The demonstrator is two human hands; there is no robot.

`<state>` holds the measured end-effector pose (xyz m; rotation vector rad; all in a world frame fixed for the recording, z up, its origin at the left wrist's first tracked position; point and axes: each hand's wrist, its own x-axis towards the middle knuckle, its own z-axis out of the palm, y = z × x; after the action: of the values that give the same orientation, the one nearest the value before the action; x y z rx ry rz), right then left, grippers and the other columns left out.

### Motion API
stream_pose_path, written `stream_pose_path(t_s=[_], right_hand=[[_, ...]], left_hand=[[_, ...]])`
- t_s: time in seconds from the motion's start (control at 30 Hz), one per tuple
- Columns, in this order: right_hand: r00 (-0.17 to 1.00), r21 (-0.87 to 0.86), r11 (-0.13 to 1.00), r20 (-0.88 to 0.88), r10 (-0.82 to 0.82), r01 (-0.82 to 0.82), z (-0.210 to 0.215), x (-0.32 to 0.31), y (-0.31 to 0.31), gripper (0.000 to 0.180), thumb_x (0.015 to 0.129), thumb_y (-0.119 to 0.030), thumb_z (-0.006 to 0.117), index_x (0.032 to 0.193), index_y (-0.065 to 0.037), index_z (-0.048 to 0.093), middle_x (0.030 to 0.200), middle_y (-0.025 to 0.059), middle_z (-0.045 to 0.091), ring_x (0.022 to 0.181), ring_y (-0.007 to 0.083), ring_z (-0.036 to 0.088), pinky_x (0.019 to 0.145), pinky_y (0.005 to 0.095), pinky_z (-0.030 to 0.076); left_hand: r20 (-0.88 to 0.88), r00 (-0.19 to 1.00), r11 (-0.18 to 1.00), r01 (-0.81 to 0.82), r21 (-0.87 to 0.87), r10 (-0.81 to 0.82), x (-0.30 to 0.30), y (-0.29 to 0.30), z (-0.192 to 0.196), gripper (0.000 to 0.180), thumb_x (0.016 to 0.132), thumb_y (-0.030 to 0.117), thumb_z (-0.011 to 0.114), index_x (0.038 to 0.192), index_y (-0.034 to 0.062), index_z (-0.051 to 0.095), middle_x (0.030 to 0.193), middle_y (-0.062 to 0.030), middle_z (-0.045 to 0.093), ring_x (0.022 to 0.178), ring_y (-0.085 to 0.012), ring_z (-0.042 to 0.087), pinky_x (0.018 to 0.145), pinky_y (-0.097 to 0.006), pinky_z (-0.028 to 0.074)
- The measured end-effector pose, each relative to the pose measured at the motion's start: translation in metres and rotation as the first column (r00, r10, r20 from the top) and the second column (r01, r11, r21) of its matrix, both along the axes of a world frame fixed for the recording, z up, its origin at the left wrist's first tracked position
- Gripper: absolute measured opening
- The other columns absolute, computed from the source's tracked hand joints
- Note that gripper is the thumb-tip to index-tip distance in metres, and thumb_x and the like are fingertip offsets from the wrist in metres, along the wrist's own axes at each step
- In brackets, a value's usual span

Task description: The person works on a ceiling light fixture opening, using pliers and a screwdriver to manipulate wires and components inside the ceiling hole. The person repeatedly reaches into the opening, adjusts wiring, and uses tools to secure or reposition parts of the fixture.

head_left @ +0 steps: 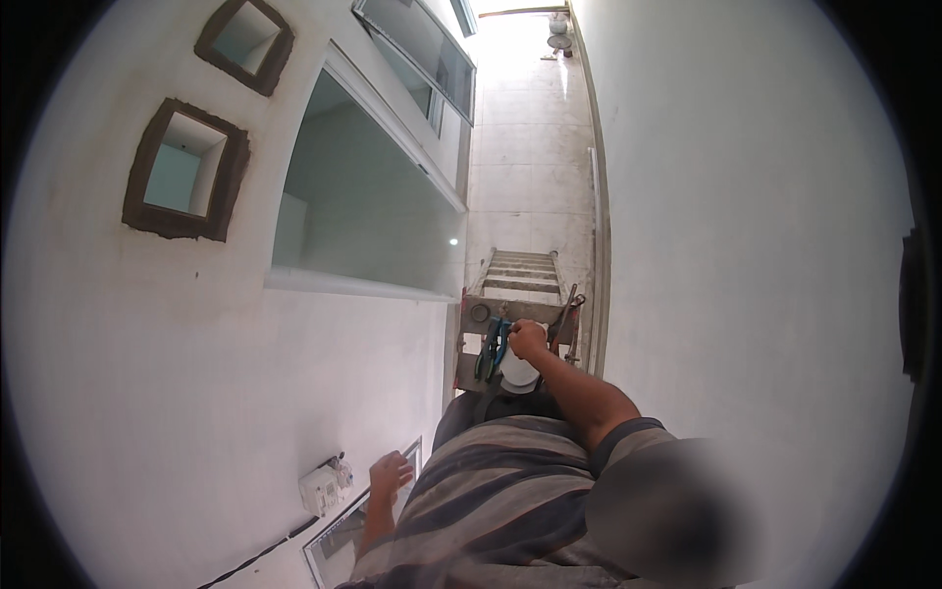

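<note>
My right hand is over the top of a stepladder, its fingers curled together. Whatever they may hold is hidden. Just left of it lie pliers with blue handles, close to the fingers. Under and below the hand is a white round object, partly covered by it. Several slim tools stand at the right side of the ladder top. My left hand is low on the left, raised beside the wall with fingers loosely extended and nothing seen in it. A white box-shaped fitting on the wall is nearest to it.
A white wall rises close on the right. On the left wall are a large window, a tilted-out pane and two square openings with rough brown edges. Beyond the ladder runs a narrow tiled passage. A dark cable runs low left.
</note>
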<state>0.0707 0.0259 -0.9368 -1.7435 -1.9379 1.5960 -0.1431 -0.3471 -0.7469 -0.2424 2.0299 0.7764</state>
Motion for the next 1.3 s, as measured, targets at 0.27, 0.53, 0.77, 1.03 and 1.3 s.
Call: stream_pose_path(t_s=[0.27, 0.53, 0.77, 1.03, 1.3], right_hand=[[0.7, 0.398, 0.624, 0.067, 0.711, -0.673, -0.02, -0.055, -0.031, 0.019, 0.081, -0.018, 0.061, 0.09, -0.006, 0.072, 0.094, 0.0219, 0.069, 0.093, 0.045, 0.066, 0.082, 0.0543, 0.056], [0.268, 0.158, 0.233, 0.252, 0.93, -0.959, 0.043, -0.083, -0.014, 0.048, 0.086, -0.014, 0.057, 0.133, -0.004, 0.057, 0.116, 0.0205, 0.07, 0.103, 0.0359, 0.071, 0.082, 0.0484, 0.059], [0.29, 0.215, 0.245, 0.211, 0.934, -0.945, 0.041, -0.14, 0.022, 0.045, 0.087, -0.013, 0.057, 0.131, -0.004, 0.058, 0.116, 0.0201, 0.069, 0.105, 0.0353, 0.07, 0.084, 0.0479, 0.057], [0.32, 0.22, 0.286, 0.141, 0.937, -0.933, 0.041, -0.147, 0.016, 0.042, 0.089, -0.012, 0.058, 0.129, -0.004, 0.058, 0.117, 0.0196, 0.068, 0.107, 0.0346, 0.068, 0.088, 0.0473, 0.054], [0.358, 0.218, 0.333, 0.085, 0.93, -0.918, 0.045, -0.14, 0.011, 0.038, 0.09, -0.011, 0.058, 0.127, -0.004, 0.059, 0.117, 0.0191, 0.067, 0.109, 0.034, 0.066, 0.091, 0.0467, 0.052]], left_hand=[[-0.029, 0.999, 0.999, 0.032, 0.042, -0.031, 0.034, -0.01, 0.011, 0.034, 0.097, 0.022, 0.064, 0.123, 0.0001, 0.06, 0.105, -0.0126, 0.066, 0.086, -0.0272, 0.07, 0.073, -0.04, 0.06], [-0.138, 0.988, 0.97, 0.103, 0.219, -0.074, 0.027, 0.098, 0.067, 0.035, 0.098, 0.022, 0.064, 0.125, 0.0005, 0.059, 0.107, -0.0127, 0.065, 0.089, -0.0273, 0.069, 0.075, -0.041, 0.058], [-0.245, 0.968, 0.945, 0.132, 0.299, -0.058, -0.004, 0.151, 0.081, 0.036, 0.098, 0.022, 0.064, 0.126, 0.0009, 0.057, 0.109, -0.0128, 0.064, 0.091, -0.0273, 0.067, 0.076, -0.041, 0.057], [-0.276, 0.959, 0.937, 0.158, 0.312, -0.069, -0.005, 0.161, 0.089, 0.037, 0.098, 0.021, 0.064, 0.127, 0.0013, 0.055, 0.111, -0.0129, 0.063, 0.094, -0.0274, 0.065, 0.078, -0.042, 0.055], [-0.285, 0.954, 0.929, 0.19, 0.318, -0.097, -0.002, 0.17, 0.091, 0.038, 0.098, 0.021, 0.065, 0.129, 0.0017, 0.054, 0.113, -0.013, 0.062, 0.097, -0.0275, 0.063, 0.081, -0.043, 0.053]])
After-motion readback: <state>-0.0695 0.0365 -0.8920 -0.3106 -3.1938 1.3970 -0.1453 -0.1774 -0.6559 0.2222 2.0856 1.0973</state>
